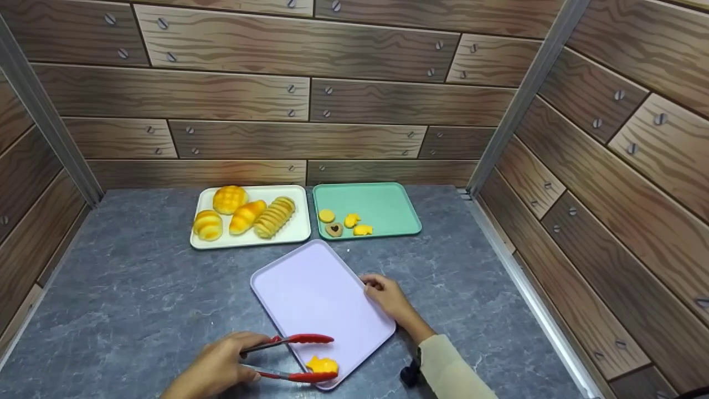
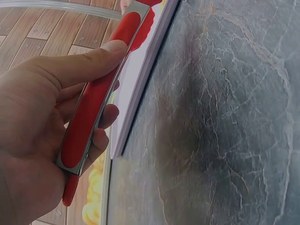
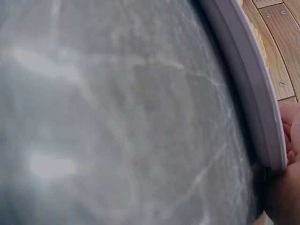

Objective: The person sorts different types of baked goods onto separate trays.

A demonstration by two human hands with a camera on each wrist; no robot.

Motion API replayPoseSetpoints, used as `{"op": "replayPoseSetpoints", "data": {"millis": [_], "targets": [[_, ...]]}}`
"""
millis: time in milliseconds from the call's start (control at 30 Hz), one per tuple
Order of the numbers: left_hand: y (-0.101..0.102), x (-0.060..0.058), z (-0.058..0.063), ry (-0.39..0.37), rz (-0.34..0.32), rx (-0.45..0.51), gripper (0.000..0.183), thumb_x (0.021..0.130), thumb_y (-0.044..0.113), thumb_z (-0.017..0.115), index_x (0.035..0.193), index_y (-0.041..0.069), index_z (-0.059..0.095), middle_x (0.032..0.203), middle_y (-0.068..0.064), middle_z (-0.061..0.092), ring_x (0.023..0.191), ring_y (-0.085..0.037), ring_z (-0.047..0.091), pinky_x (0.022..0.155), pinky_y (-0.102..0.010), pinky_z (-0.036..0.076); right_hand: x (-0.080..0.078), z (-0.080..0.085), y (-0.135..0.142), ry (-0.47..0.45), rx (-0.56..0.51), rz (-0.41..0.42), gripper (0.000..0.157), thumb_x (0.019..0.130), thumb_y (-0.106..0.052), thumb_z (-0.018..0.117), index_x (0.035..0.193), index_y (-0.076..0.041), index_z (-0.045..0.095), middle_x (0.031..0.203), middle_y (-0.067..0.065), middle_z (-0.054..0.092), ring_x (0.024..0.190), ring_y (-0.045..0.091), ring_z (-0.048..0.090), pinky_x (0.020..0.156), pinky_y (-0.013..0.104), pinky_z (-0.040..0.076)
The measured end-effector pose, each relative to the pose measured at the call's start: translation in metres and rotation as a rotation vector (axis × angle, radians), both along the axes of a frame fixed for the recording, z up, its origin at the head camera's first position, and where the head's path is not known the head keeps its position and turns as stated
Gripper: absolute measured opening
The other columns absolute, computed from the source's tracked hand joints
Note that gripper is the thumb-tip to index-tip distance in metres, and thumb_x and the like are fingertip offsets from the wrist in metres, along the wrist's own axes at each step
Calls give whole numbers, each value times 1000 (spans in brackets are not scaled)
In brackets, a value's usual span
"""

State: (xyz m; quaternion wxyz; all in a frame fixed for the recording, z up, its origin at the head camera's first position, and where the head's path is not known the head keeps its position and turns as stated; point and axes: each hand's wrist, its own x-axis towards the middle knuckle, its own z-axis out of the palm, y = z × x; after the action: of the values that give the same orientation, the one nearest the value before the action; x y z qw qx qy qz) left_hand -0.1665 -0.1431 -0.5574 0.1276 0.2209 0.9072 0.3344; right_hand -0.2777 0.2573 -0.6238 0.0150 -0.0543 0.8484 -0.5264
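Note:
My left hand (image 1: 216, 361) holds red-and-metal tongs (image 1: 311, 338) by their handles, thumb on one arm and fingers on the other, as the left wrist view shows. The tong tips stand apart over the near end of a lilac tray (image 1: 316, 293). A small yellow fish-shaped piece (image 1: 323, 365) lies between them, by the lower tip; whether that tip touches it I cannot tell. My right hand (image 1: 392, 302) grips the tray's right rim with curled fingers. In the right wrist view only part of that hand (image 3: 293, 140) shows, at the tray's edge.
A white tray (image 1: 302, 221) with several bread rolls stands at the back left. Beside it, a green tray (image 1: 382, 208) carries several small biscuits. Wood-patterned walls (image 1: 238, 100) enclose the grey marbled table (image 1: 138, 299). A small black object (image 1: 410, 374) is by the right sleeve.

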Motion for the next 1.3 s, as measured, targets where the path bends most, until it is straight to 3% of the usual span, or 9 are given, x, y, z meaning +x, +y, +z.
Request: {"op": "replayPoseSetpoints", "data": {"millis": [133,400,667,1033,1300], "targets": [[1,0,-2,67,7,5,60,69,31,87,125,33,70,124,7,69,112,-17,64,92,-45,53,0,0,1,-12,16,-5,26,99,-17,61,123,-13,70,105,7,67,90,15,57,82,30,47],[-3,-1,-6,89,31,2,53,72,36,86,123,32,71,121,8,71,112,-19,66,92,-48,52,1,0,0,-1,46,-2,25,99,-17,60,122,-16,71,103,3,67,91,16,58,83,33,47],[-5,-1,-12,104,52,13,48,74,35,85,120,32,73,115,9,73,108,-18,67,90,-47,52,1,-1,0,13,45,7,25,99,-16,60,122,-15,71,103,4,67,91,16,59,84,34,48],[2,-6,-13,117,120,50,48,73,32,86,120,32,74,119,3,73,114,-26,66,95,-53,50,-3,2,7,47,22,6,26,99,-16,61,123,-11,71,106,8,68,90,16,58,83,30,47],[0,-3,-18,106,158,55,50,72,31,87,120,29,74,121,1,72,116,-29,65,96,-57,48,-2,-3,2,46,18,25,26,99,-15,61,123,-9,70,106,8,68,91,14,58,83,29,47]]}}
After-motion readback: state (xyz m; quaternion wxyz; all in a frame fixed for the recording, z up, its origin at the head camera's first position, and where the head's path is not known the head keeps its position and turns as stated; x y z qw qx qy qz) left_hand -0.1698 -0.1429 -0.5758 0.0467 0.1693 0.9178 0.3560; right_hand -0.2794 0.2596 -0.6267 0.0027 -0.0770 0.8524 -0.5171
